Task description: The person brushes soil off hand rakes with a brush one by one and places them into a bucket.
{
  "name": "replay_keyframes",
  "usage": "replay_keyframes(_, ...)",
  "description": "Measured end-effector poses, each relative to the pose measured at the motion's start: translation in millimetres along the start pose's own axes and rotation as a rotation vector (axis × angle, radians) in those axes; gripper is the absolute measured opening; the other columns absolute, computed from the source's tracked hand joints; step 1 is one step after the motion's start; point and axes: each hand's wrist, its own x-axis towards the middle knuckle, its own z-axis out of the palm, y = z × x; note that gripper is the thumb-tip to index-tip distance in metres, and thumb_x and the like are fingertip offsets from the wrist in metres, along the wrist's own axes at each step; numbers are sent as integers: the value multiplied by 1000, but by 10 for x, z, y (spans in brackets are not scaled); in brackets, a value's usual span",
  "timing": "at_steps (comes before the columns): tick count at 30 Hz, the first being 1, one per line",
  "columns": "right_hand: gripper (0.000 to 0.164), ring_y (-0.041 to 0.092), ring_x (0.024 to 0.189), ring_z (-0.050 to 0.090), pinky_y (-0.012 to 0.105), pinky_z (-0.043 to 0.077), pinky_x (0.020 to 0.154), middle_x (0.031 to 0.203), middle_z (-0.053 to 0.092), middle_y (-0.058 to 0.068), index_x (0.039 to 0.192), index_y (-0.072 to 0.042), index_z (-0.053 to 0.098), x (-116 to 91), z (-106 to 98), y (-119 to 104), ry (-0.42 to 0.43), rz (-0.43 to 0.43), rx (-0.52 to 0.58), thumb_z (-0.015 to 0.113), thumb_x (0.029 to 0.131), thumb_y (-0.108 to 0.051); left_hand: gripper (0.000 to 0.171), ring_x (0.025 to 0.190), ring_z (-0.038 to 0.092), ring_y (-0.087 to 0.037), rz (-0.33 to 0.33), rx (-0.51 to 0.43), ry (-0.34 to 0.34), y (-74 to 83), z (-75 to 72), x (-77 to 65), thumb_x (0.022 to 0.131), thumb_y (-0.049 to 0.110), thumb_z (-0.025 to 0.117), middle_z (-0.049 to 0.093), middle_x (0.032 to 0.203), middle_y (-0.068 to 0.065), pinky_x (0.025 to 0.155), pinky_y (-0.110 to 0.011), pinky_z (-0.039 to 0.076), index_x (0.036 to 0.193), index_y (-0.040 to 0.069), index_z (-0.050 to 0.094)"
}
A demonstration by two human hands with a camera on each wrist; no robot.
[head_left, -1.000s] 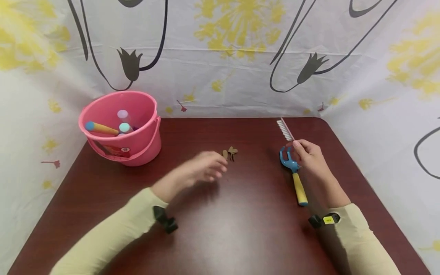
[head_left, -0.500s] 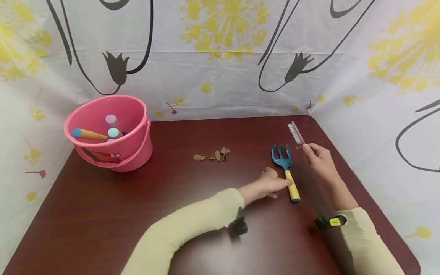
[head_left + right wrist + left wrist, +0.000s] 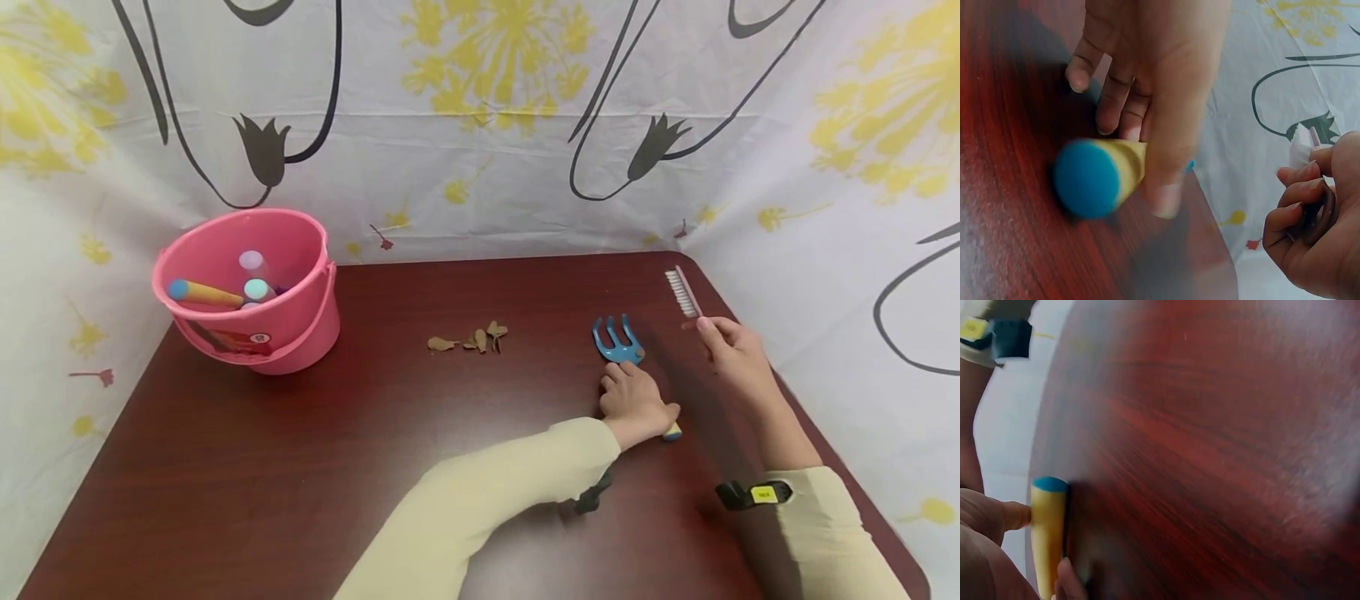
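Observation:
A garden hand fork (image 3: 620,350) with blue tines and a yellow handle lies on the table's right half. My left hand (image 3: 632,398) is over its handle. In the left wrist view, the thumb touches one side of the yellow handle (image 3: 1047,531) and a fingertip the other. The tines and the handle's blue end stay uncovered. My right hand (image 3: 744,358) holds a small pink brush (image 3: 686,292) with white bristles, raised near the table's right edge. In the right wrist view, the curled fingers (image 3: 1294,215) hide most of the brush's handle.
At the back left stands a pink bucket (image 3: 303,337) with a yellow-handled tool (image 3: 206,293) and bottle-like items inside. Several dry brown leaves (image 3: 480,340) lie in the table's middle. A white patterned cloth (image 3: 465,225) hangs behind and along both sides.
My left hand has moved right, from beside the leaves to the fork, and now grips its handle. My right hand has shifted slightly right with the brush.

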Motion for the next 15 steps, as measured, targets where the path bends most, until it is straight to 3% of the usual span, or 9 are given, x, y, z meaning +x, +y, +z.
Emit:
replay_keyframes(3,18,14,51,41,30,37,44,65,46,5,103,-19,67,-16,-19,-5,4,2,10,50,108,-20,76,86,50,-18,-44,-16,19,37,-5,48,73,59,83,44,108,-6,60,-30,47,124,13,50)
replay_keyframes(9,18,14,50,40,32,36,44,65,45,4,103,-21,67,-40,-72,126,1,7,17,50,108,-20,73,82,52,-21,-104,-75,-39,52,-65,125,73,53,86,44,103,-8,60,-34,49,122,12,50)
replay_keyframes(15,19,13,50,41,33,36,43,65,45,3,104,-20,68,-45,-76,143,-17,34,57,51,108,-22,63,81,54,-22,-77,-161,-152,-13,-190,204,84,50,76,46,107,-9,67,-36,51,127,11,50)
